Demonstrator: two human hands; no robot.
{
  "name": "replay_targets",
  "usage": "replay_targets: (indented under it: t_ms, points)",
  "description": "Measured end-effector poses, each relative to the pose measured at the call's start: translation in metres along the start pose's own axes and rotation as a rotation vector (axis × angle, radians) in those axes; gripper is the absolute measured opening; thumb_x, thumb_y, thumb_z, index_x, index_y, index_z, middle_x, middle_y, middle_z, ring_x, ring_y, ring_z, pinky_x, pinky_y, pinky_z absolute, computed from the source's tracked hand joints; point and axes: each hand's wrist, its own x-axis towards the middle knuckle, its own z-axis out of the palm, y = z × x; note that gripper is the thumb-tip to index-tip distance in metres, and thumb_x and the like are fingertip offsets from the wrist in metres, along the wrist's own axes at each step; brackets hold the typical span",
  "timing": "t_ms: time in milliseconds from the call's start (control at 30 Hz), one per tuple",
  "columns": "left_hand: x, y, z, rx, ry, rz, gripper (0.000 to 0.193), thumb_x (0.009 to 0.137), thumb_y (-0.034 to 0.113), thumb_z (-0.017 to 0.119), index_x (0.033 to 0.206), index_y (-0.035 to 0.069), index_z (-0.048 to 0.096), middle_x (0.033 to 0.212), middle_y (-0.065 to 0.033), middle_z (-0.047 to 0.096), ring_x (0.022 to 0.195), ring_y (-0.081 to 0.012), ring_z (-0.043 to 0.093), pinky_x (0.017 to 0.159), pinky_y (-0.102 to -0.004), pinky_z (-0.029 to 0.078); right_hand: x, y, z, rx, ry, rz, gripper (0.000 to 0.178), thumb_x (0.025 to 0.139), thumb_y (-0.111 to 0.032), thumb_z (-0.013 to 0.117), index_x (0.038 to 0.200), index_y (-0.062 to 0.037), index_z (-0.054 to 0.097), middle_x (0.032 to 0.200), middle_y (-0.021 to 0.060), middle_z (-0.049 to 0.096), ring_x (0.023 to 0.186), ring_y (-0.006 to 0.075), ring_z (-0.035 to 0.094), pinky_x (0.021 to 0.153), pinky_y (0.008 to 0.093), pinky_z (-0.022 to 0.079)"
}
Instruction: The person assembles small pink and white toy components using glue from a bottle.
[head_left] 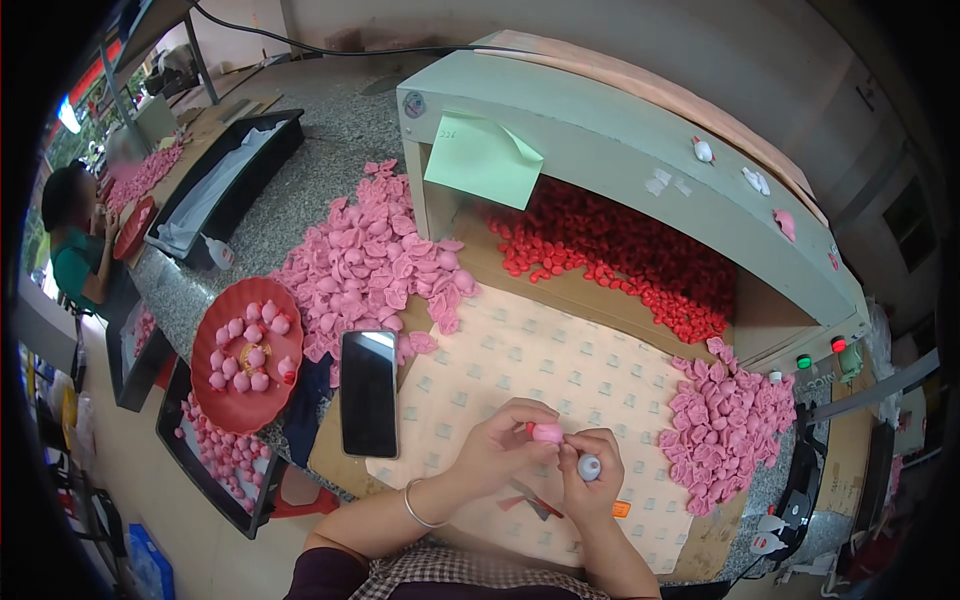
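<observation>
Over the pale patterned mat, my left hand (500,445) is closed on a small rounded pink piece (548,433) with a red bit at its left end. My right hand (597,485), close beside it, grips a small white bottle (589,467), and its fingertips meet the pink piece. A thin blade-like tool (540,505) lies on the mat (480,350) below my hands, partly hidden. An orange tag (621,509) is beside my right wrist.
A pile of pink pieces (360,255) lies left, another (720,430) right. Red pieces (640,290) fill the green-grey box (620,150) ahead. A phone (369,395) and a red dish (215,385) of pink balls sit left. A co-worker (75,235) sits far left.
</observation>
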Motion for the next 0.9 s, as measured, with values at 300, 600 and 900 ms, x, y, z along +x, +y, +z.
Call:
replay_targets:
  t_ms: [300, 600, 900]
  points:
    - [0.0, 0.007, -0.008, 0.302, 0.132, 0.213, 0.026, 0.076, -0.003, 0.056, 0.1, 0.002, 0.05, 0.101, -0.0066, 0.044, 0.096, -0.0146, 0.046, 0.079, -0.0257, 0.042, -0.002, 0.009, -0.002, 0.193, 0.098, 0.401, 0.009, 0.071, 0.006, 0.055, 0.077, -0.0001, 0.052, 0.074, 0.0045, 0.049, 0.064, 0.0098, 0.047, 0.058, 0.0211, 0.039]
    - [-0.009, 0.078, -0.081, -0.538, 0.735, 0.319, 0.028, 0.085, 0.023, 0.048, 0.101, 0.001, 0.046, 0.095, -0.0087, 0.052, 0.091, -0.0183, 0.051, 0.082, -0.0263, 0.042, -0.004, 0.002, -0.001, 0.223, 0.008, 0.394, 0.008, 0.077, -0.004, 0.056, 0.081, -0.0007, 0.05, 0.077, 0.0033, 0.047, 0.055, 0.0067, 0.045, 0.047, 0.0182, 0.039]
    - [-0.014, 0.104, -0.103, -0.006, 0.809, 0.309, 0.042, 0.079, 0.028, 0.057, 0.108, 0.001, 0.044, 0.103, -0.0113, 0.052, 0.09, -0.0221, 0.052, 0.073, -0.0282, 0.045, -0.005, -0.003, 0.001, 0.194, -0.002, 0.391, 0.008, 0.072, 0.005, 0.055, 0.079, 0.0003, 0.053, 0.075, 0.0056, 0.048, 0.061, 0.0089, 0.047, 0.054, 0.0192, 0.038]
